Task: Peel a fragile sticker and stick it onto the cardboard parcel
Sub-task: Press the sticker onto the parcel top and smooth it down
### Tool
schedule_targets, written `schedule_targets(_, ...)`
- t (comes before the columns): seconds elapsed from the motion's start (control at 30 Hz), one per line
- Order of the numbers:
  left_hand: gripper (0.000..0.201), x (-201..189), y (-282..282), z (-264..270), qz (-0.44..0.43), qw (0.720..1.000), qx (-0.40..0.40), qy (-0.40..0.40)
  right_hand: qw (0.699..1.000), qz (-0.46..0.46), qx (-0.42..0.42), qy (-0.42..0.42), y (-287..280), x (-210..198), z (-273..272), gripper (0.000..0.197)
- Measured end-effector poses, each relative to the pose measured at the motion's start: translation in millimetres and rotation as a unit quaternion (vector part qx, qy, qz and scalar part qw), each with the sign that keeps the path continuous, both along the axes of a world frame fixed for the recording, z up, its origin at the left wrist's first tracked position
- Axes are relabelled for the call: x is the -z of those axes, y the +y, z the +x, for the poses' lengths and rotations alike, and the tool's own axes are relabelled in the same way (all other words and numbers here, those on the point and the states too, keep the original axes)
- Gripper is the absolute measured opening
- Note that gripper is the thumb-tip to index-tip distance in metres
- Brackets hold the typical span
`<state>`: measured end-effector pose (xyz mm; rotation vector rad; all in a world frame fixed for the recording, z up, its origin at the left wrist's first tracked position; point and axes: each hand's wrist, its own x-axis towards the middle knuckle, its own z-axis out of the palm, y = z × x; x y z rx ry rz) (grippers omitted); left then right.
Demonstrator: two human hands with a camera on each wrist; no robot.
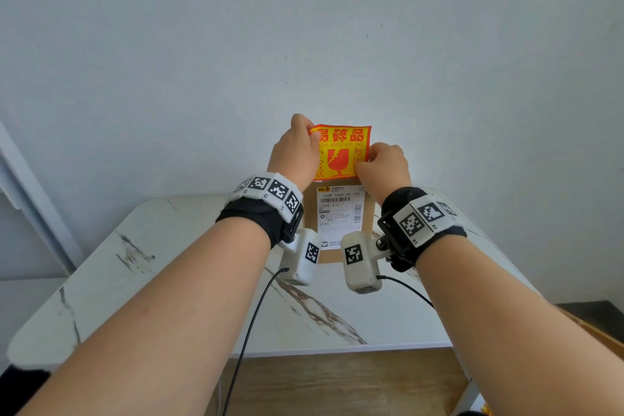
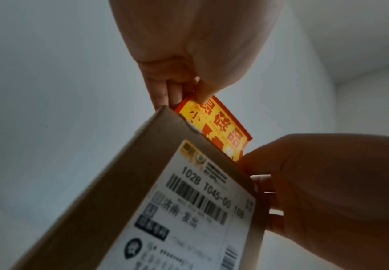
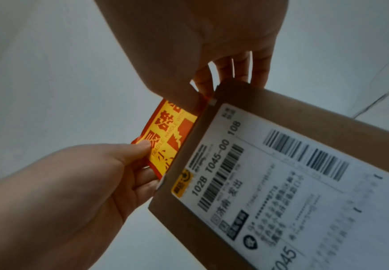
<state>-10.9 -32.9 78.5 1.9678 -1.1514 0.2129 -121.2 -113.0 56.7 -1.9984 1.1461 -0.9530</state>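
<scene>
A yellow and red fragile sticker (image 1: 341, 152) is held up in the air between both hands, above the far end of the cardboard parcel (image 1: 310, 216). My left hand (image 1: 312, 133) pinches its upper left corner. My right hand (image 1: 363, 164) pinches its right edge lower down. The parcel lies flat on the table with a white shipping label (image 1: 341, 213) facing up. In the left wrist view the sticker (image 2: 221, 127) shows past the parcel's edge (image 2: 119, 182). In the right wrist view the sticker (image 3: 165, 138) is likewise beyond the parcel (image 3: 212, 210). Its back is hidden.
The parcel lies on a white marble table (image 1: 169, 280) set against a plain wall (image 1: 304, 27). Thin black cables (image 1: 250, 331) hang from the wrist cameras over the table's front edge. A brown object (image 1: 601, 331) sits at the right edge, and wooden floor (image 1: 337, 382) is below.
</scene>
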Motion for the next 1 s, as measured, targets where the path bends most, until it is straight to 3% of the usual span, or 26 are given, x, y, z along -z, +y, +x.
schedule_targets(0.23,0.029,-3,3,-4,0.015,1.0,-0.014,-0.022,0.996,-0.083,-0.01,0.026,3,3,-3,0.016)
schedule_targets(0.53,0.02,-6,6,-2,-0.042,0.994,0.054,0.083,0.998,-0.056,-0.01,0.008,10,-6,-8,0.016)
schedule_targets(0.67,0.059,-4,12,-1,-0.071,0.982,0.086,0.154,0.999,-0.024,-0.006,-0.046,12,-11,-11,0.018)
schedule_targets(0.73,0.066,-4,12,2,-0.089,0.977,0.084,0.172,0.997,-0.013,-0.012,-0.073,13,-15,-12,0.021)
schedule_targets(1.0,0.038,-20,18,-3,-0.121,0.947,0.098,0.28,0.988,0.008,-0.046,-0.15,17,-25,-15,0.02)
